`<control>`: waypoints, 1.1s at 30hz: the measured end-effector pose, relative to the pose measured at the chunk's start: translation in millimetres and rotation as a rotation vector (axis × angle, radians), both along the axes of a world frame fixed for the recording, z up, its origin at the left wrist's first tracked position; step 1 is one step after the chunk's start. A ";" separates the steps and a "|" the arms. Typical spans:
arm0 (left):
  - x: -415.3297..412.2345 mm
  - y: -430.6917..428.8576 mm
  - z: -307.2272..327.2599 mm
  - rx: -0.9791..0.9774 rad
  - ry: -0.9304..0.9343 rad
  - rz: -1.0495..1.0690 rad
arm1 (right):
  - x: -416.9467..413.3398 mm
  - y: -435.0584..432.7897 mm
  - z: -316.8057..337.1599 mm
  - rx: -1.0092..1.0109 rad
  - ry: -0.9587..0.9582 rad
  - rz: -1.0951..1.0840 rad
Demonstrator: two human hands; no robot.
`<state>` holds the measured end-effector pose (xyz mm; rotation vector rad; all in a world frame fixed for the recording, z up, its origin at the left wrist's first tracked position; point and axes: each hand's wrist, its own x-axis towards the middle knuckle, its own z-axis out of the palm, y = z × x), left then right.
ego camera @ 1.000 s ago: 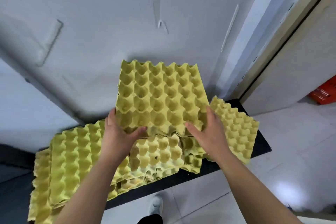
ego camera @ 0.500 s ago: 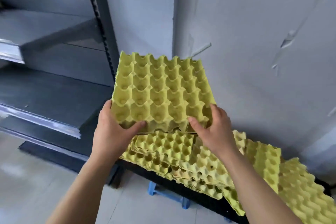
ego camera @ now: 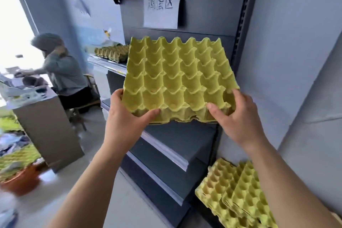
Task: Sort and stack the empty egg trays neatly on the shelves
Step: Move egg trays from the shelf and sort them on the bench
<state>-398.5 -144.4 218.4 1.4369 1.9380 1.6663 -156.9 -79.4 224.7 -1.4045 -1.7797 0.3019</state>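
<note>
Holding: the left grip (ego camera: 125, 122) and the right grip (ego camera: 238, 116) each clasp a near corner of one yellow-green moulded-pulp egg tray (ego camera: 177, 79), with the thumbs on top of the near rim and the fingers wrapped round the side edges.
Tray position: cups up and far edge tilted higher, it is held in the air in front of the dark grey metal shelving (ego camera: 209, 42), above a bare shelf board (ego camera: 177, 135) and not resting on it.
Done so far: a low stack of similar yellow-green trays (ego camera: 112, 52) sits on a shelf further left, partly hidden by the held tray.
Left to do: this tray is not yet set down. A loose, uneven heap of yellow-green trays (ego camera: 235, 194) lies low at the right by the foot of the shelving, and more trays show, blurred, at the far left.
Progress: probably early to midway, with most of the visible trays unshelved.
Around: a white paper sign with handwritten characters (ego camera: 161, 4) hangs on the back panel, and a seated person (ego camera: 63, 72) works at a grey desk (ego camera: 42, 116) on the left.
</note>
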 end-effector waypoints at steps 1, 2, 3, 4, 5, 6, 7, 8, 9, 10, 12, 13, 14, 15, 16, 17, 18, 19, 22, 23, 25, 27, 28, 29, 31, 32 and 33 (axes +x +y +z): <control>-23.5 2.0 4.4 -0.003 -0.005 0.010 | -23.7 5.8 5.0 0.000 -0.003 0.014; -46.4 4.7 8.1 -0.009 -0.012 0.017 | -46.6 12.0 9.4 0.001 -0.009 0.028; -68.3 8.2 11.3 -0.018 -0.019 0.023 | -68.4 18.7 13.0 -0.001 -0.017 0.040; -89.5 12.9 13.9 -0.026 -0.025 0.030 | -89.6 25.6 16.2 -0.011 -0.025 0.051; -109.2 18.4 16.3 -0.032 -0.030 0.036 | -109.4 33.5 18.6 -0.023 -0.033 0.060; -127.9 25.0 18.3 -0.039 -0.034 0.041 | -128.4 41.3 20.9 -0.029 -0.046 0.066; -145.8 32.8 19.9 -0.043 -0.037 0.045 | -146.2 50.0 23.2 -0.035 -0.063 0.071; -163.0 41.8 20.9 -0.047 -0.039 0.046 | -163.4 59.2 25.3 -0.038 -0.086 0.074; -179.7 51.8 21.4 -0.053 -0.042 0.046 | -179.6 69.3 26.9 -0.048 -0.105 0.078; -195.6 62.3 22.0 -0.058 -0.047 0.047 | -195.1 79.3 28.9 -0.054 -0.120 0.083; -226.0 85.9 24.1 -0.063 -0.055 0.044 | -224.1 102.4 33.0 -0.054 -0.134 0.090; -240.3 98.8 25.8 -0.063 -0.057 0.043 | -237.0 114.6 35.3 -0.051 -0.137 0.086; -253.9 112.5 28.2 -0.062 -0.058 0.043 | -249.6 127.1 38.4 -0.042 -0.143 0.082; -266.9 127.0 31.0 -0.059 -0.056 0.042 | -261.3 140.6 41.5 -0.031 -0.150 0.078; -279.8 142.2 33.5 -0.058 -0.054 0.040 | -272.6 154.4 44.8 -0.018 -0.157 0.071; -292.7 158.5 36.0 -0.057 -0.047 0.039 | -283.4 168.9 48.2 -0.006 -0.162 0.064; -304.9 175.0 38.5 -0.057 -0.038 0.035 | -294.1 183.3 52.1 0.005 -0.172 0.057; -316.5 190.8 41.0 -0.061 -0.032 0.031 | -304.5 197.4 56.2 0.013 -0.183 0.050; -350.9 237.2 47.6 -0.067 -0.004 0.015 | -335.5 238.4 67.9 0.033 -0.211 0.031; -362.1 251.8 49.9 -0.064 0.007 0.015 | -345.4 251.1 71.2 0.039 -0.214 0.025; -385.4 281.8 55.0 -0.056 0.035 0.010 | -364.7 274.0 76.3 0.042 -0.219 0.008; -406.0 310.8 60.4 -0.056 0.041 -0.004 | -382.4 295.1 78.5 0.038 -0.234 -0.015; -415.6 324.9 62.4 -0.053 0.042 -0.015 | -390.7 304.5 79.1 0.033 -0.240 -0.028; -425.0 339.2 63.6 -0.051 0.044 -0.031 | -398.9 313.7 79.4 0.027 -0.242 -0.042; -443.1 367.3 64.5 -0.048 0.040 -0.074 | -414.9 330.7 79.7 0.012 -0.243 -0.072; -451.7 380.4 64.5 -0.045 0.041 -0.098 | -422.8 337.9 79.6 0.006 -0.246 -0.088; -460.8 393.3 64.4 -0.041 0.045 -0.119 | -430.9 344.6 79.1 0.000 -0.248 -0.105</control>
